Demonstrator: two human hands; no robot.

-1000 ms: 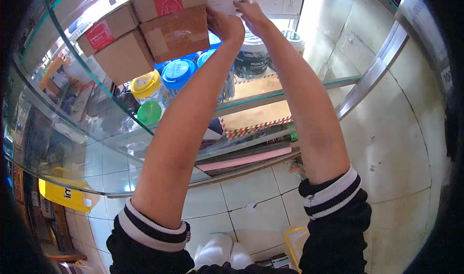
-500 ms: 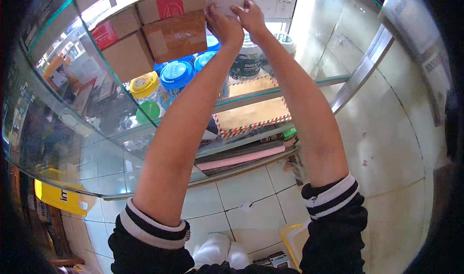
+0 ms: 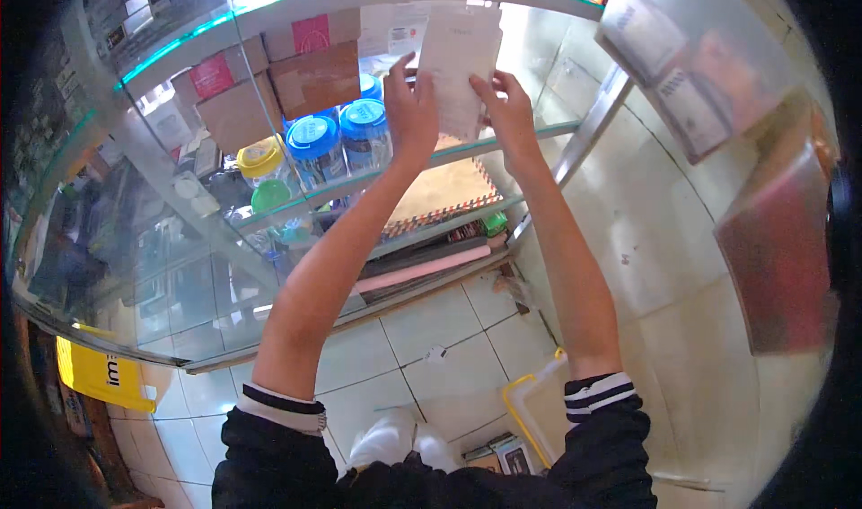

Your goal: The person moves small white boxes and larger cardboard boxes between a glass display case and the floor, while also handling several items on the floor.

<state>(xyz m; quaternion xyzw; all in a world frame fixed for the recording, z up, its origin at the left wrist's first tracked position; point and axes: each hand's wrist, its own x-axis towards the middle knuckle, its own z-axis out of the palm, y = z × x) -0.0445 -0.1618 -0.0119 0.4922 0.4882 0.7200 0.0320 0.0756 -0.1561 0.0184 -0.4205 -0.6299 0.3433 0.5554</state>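
Observation:
A thin, flat white box [image 3: 456,56] stands out from the cabinet between my hands. My left hand [image 3: 413,105] is closed on its left edge, and my right hand [image 3: 505,109] grips its right edge with the thumb across the face. To the left sit cardboard boxes [image 3: 305,78] with red labels, behind the glass front. Below them are blue-lidded tubs [image 3: 313,141], a yellow-lidded tub [image 3: 259,161] and a green lid [image 3: 269,197]. A brown envelope [image 3: 444,190] with a striped border lies on the shelf below my hands.
The glass cabinet [image 3: 548,127] curves across the view, over a tiled floor [image 3: 431,329]. A yellow sign [image 3: 99,370] is at lower left, a yellow-rimmed bin [image 3: 530,401] at lower right. Packaged items [image 3: 664,78] and a red panel [image 3: 777,240] stand at the right.
The white box has come out between my hands and now shows almost whole. My hands are lower and further apart. The view has shifted, bringing the cabinet's top edge and right-side items into sight.

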